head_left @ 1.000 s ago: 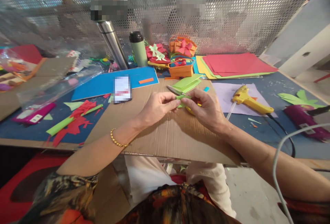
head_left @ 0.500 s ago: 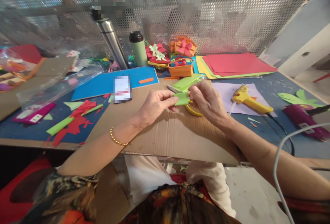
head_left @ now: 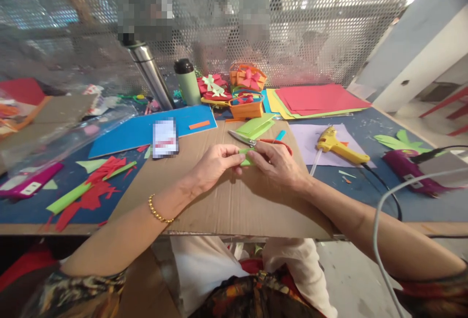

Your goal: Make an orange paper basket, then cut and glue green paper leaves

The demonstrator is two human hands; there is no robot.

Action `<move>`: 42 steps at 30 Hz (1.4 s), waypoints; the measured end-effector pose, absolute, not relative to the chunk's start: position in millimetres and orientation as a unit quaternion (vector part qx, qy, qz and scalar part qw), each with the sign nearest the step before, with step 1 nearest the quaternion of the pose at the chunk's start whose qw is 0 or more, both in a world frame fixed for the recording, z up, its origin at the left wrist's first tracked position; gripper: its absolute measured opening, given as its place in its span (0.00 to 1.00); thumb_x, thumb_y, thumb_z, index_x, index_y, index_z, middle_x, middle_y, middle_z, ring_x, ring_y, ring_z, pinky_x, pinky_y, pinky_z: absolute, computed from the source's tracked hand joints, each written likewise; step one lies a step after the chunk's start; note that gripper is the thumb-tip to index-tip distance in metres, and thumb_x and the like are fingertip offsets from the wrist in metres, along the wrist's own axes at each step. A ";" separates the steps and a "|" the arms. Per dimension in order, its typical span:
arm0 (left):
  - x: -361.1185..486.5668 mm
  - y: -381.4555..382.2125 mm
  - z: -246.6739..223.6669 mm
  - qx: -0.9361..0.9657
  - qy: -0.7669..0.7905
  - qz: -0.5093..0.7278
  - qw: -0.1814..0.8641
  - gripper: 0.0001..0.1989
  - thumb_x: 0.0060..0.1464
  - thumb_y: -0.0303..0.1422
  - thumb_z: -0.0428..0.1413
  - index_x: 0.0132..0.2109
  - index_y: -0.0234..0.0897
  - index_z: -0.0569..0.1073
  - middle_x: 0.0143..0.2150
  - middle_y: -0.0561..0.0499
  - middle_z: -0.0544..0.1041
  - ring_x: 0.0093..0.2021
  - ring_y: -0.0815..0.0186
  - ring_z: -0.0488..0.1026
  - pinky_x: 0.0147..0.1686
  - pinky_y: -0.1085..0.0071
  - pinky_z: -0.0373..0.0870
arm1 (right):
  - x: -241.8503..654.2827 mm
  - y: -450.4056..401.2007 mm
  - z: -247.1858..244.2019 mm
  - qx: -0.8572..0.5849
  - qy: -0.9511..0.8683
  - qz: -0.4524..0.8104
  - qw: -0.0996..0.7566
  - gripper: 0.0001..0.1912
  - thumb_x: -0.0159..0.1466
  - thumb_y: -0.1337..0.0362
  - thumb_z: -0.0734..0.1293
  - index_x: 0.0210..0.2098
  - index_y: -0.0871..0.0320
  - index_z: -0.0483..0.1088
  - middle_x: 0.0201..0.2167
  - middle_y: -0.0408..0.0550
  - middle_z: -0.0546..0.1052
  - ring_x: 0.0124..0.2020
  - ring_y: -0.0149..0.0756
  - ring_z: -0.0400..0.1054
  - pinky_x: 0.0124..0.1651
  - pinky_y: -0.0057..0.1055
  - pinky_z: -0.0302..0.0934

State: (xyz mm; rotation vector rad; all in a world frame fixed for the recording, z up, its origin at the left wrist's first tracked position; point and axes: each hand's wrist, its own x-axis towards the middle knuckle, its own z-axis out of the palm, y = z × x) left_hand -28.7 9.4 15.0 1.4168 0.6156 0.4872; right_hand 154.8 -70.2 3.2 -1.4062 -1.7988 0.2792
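Note:
A small piece of green paper (head_left: 247, 158) is pinched between both hands above the cardboard sheet (head_left: 215, 206). My left hand (head_left: 219, 164) has its thumb and fingers closed on the paper's left side. On the right side, my right hand (head_left: 278, 163) is closed on the same paper, covering much of it. Just beyond my hands lie scissors (head_left: 243, 138) with a red and yellow handle, partly hidden by the right hand. A folded green paper (head_left: 256, 125) rests behind the scissors.
A yellow glue gun (head_left: 340, 147) lies on purple paper (head_left: 303, 137) at the right, its cord trailing. At the left are red paper scraps (head_left: 97, 188) and a phone (head_left: 165, 137). Behind stand a steel flask (head_left: 151, 76), a green tumbler (head_left: 189, 84) and small orange paper baskets (head_left: 246, 109).
My right hand has moved left and come close to the left hand, now gripping the green paper too. The view has shifted slightly, and more of the scissors shows.

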 end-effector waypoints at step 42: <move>-33.5 87.0 9.4 0.616 0.347 0.347 0.616 0.09 0.64 0.21 0.62 0.33 0.31 0.77 0.25 0.52 0.77 0.24 0.72 0.75 0.28 0.75 0.69 | 219.3 -11.1 11.1 -0.641 -0.726 -0.099 0.229 0.21 0.66 0.67 0.64 0.56 0.59 0.77 0.52 0.61 0.79 0.37 0.42 0.74 0.36 0.36 0.61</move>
